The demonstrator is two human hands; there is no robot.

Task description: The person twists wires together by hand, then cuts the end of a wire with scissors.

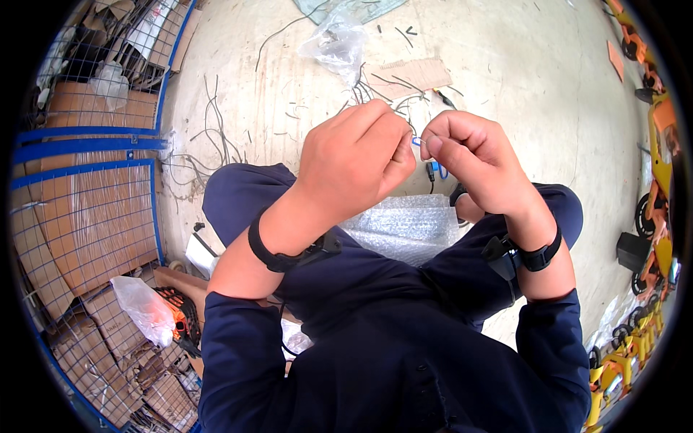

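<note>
Both my hands are raised in front of me, above my bent legs, with their fingertips close together. A thin wire (416, 141), blue with a pale end, spans the small gap between them. My left hand (354, 159) is closed, its thumb and forefinger pinching the wire on the left; the rest of what it may hold is hidden. On the other side my right hand (469, 155) pinches the pale end between thumb and forefinger. Just below the hands is a blue and black cable connector (433, 170). Under my wrists lies a sheet of bubble wrap (408, 224).
Cut black cable pieces (216, 126) are scattered over the floor. Beyond my hands lie a cardboard piece (411, 77) and a clear plastic bag (336, 43). A blue mesh cage (155, 209) with cardboard stands at left. Yellow and orange wheeled frames (660, 144) line the right side.
</note>
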